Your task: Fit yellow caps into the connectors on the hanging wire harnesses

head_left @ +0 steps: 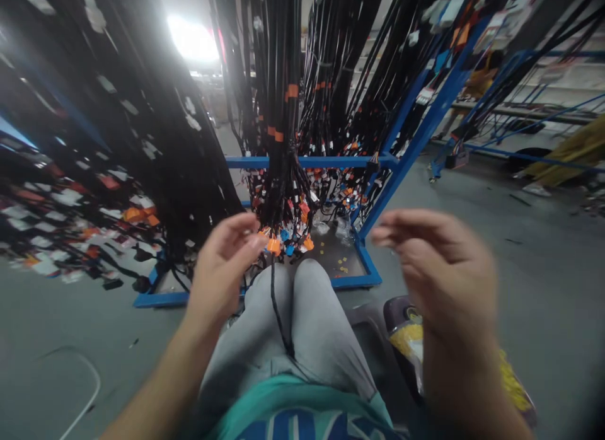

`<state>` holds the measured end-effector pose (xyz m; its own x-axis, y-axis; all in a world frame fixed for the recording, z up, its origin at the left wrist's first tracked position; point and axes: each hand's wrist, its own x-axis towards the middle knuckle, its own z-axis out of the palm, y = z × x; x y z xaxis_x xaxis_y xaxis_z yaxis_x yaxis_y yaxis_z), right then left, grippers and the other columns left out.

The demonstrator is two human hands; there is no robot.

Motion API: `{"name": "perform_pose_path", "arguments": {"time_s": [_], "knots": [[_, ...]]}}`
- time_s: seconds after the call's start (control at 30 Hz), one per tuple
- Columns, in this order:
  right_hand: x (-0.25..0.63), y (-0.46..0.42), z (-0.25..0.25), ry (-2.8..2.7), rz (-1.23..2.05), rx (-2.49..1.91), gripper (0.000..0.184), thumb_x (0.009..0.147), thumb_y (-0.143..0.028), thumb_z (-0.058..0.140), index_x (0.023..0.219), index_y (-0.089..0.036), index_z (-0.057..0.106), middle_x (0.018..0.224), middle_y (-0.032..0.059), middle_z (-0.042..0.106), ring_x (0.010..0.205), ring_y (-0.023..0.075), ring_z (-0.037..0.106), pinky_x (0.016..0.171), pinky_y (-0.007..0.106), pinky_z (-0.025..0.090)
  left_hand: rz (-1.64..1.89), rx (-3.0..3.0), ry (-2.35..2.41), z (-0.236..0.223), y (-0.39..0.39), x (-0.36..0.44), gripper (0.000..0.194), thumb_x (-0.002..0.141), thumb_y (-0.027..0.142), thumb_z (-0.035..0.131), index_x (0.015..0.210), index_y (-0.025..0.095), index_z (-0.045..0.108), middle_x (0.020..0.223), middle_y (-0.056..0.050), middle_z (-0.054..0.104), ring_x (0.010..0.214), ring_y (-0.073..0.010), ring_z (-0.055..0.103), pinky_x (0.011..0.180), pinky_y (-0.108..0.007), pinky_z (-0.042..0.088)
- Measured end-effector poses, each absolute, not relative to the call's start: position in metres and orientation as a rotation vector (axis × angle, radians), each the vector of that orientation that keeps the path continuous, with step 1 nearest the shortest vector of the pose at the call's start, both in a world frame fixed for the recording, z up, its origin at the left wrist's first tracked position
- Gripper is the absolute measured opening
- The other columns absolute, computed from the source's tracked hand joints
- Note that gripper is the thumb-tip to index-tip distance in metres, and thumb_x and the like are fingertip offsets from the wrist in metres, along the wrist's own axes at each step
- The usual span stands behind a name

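Observation:
My left hand is raised over my left thigh, its fingers bent and the thumb apart from them. No held thing shows in it. Just beyond its thumb hangs an orange connector among several white, blue and red ones. A thin black taped cable runs from those connectors down between my thighs to my lap. My right hand is held up to the right, slightly blurred, with curled fingers and the thumb apart; nothing shows in it. Ahead hangs a bundle of black wire harnesses with orange tape bands.
A blue metal frame stands before me, its base rail near my knees. A thick harness bundle hangs at left. At right, a bag of yellow parts lies beside my seat. Another person's yellow trousers show far right.

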<state>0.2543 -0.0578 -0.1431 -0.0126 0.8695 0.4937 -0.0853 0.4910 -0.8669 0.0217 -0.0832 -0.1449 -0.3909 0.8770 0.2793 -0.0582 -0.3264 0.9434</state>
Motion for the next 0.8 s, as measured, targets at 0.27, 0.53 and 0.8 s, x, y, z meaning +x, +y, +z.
{"name": "perform_pose_path", "arguments": {"time_s": [0.27, 0.53, 0.8], "knots": [[0.206, -0.026, -0.258, -1.168, 1.526, -1.118, 0.026, 0.056, -0.036, 0.073, 0.072, -0.016, 0.066, 0.064, 0.0013, 0.065, 0.056, 0.0108, 0.057, 0.055, 0.024, 0.043, 1.100, 0.668, 1.466, -0.268, -0.073, 0.025, 0.035, 0.061, 0.025, 0.066, 0.092, 0.016, 0.054, 0.080, -0.002, 0.058, 0.074, -0.0151, 0.058, 0.064, -0.026, 0.042], [0.186, -0.029, -0.312, -1.094, 1.650, -1.276, 0.033, 0.047, -0.040, 0.077, 0.066, -0.015, 0.065, 0.055, -0.0003, 0.059, 0.053, 0.0117, 0.055, 0.052, 0.023, 0.038, 0.954, 0.987, 1.423, -0.298, -0.069, 0.040, 0.016, 0.075, 0.016, 0.046, 0.090, 0.019, 0.043, 0.065, 0.005, 0.053, 0.048, -0.0103, 0.053, 0.053, -0.024, 0.041], [0.195, -0.001, -0.316, -1.081, 1.442, -1.285, 0.036, 0.051, -0.045, 0.074, 0.070, -0.016, 0.063, 0.057, 0.0000, 0.059, 0.053, 0.0124, 0.053, 0.054, 0.025, 0.039, 0.746, 1.374, 1.571, -0.323, -0.051, 0.045, 0.025, 0.076, 0.008, 0.044, 0.098, 0.019, 0.045, 0.061, 0.004, 0.051, 0.051, -0.0116, 0.050, 0.053, -0.022, 0.036]]}}
